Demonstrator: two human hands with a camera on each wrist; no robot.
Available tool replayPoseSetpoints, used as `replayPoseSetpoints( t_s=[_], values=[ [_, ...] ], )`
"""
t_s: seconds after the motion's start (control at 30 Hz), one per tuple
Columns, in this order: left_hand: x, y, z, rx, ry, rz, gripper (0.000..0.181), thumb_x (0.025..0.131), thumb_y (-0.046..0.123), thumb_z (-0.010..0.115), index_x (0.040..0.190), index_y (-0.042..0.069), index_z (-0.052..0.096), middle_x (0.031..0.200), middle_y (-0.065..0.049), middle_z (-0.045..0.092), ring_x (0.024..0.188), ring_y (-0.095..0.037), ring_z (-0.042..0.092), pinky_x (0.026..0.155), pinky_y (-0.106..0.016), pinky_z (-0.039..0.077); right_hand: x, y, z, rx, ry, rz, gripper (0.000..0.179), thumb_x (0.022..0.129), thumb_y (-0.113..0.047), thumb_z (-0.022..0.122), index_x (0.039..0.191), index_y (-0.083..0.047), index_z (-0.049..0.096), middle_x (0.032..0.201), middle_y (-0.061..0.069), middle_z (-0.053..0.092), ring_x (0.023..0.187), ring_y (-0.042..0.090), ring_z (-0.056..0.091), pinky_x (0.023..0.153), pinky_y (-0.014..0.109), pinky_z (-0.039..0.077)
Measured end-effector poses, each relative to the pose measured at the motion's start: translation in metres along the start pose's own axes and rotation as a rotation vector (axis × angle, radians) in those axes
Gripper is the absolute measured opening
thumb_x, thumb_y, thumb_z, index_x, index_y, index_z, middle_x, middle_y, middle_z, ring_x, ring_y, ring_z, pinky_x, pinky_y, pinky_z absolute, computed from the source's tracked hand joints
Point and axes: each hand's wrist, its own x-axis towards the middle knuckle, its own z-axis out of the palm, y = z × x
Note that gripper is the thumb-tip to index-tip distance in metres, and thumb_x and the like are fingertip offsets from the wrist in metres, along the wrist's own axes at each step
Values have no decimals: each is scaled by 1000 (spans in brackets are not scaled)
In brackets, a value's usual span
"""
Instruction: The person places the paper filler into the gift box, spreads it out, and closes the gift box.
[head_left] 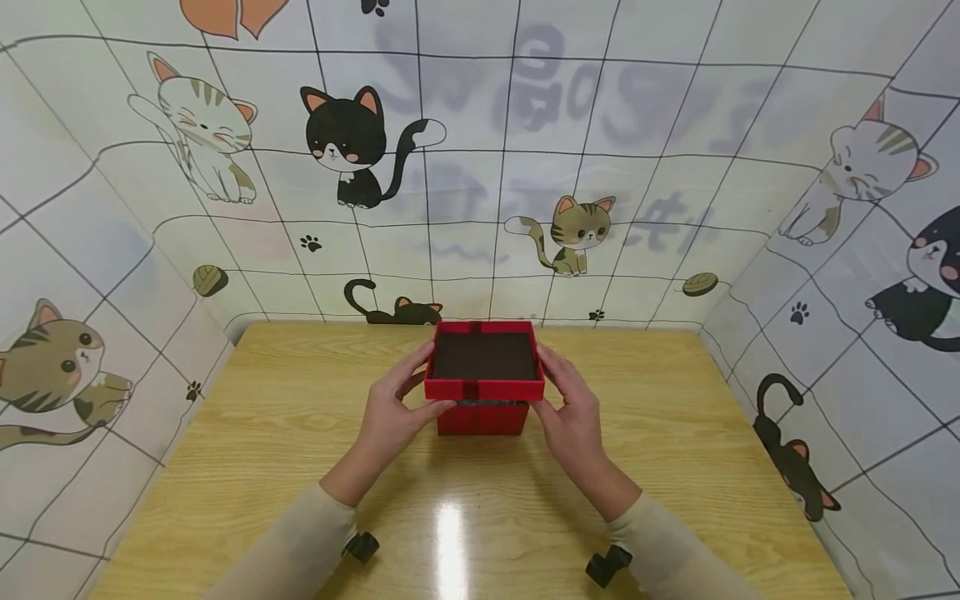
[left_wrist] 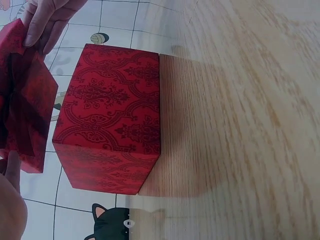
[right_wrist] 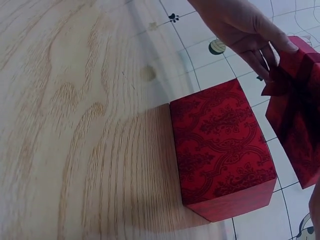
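Note:
A red gift box (left_wrist: 111, 100) with a dark damask pattern stands on the table, also seen below the lid in the head view. Over it, apart from its top, both hands hold the red lid (head_left: 484, 389). The lid's dark inner face (head_left: 486, 357) and raised rim point up; a dark red ribbon bow (left_wrist: 16, 100) shows on its underside. My left hand (head_left: 393, 404) grips the lid's left side, thumb at the near edge. My right hand (head_left: 573, 408) grips the right side likewise. The box's inside is mostly hidden by the lid.
The light wooden table (head_left: 315, 358) surrounds the box. White grid-patterned cloth (head_left: 480, 183) printed with cartoon cats stands behind it and along both sides. Small black devices (head_left: 362, 547) hang at both wrists.

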Motion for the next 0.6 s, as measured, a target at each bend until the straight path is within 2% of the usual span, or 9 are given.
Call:
replayPoseSetpoints(
  t_s=[0.17,0.33,0.6],
  values=[
    [-1,0,-1,10,-1,-9,90,81,-9,95,161,-2,54,160,-23,58,142,-40,60,111,-30,54,0,3,2,23,48,-16,67,87,12,87,150,4,65,146,23,67,131,40,67,112,25,52],
    [1,2,-2,6,8,-14,82,84,-10,92,158,1,58,155,-22,62,137,-40,64,113,-32,54,2,3,-1,15,53,-15,63,88,10,87,147,2,67,144,18,68,129,37,69,111,26,53],
    [6,2,-7,97,52,40,59,87,-10,89,143,-3,71,135,-22,73,115,-40,77,106,-41,59,4,5,-3,32,32,7,57,91,10,85,146,2,69,142,19,69,128,37,68,109,25,54]
  ],
)
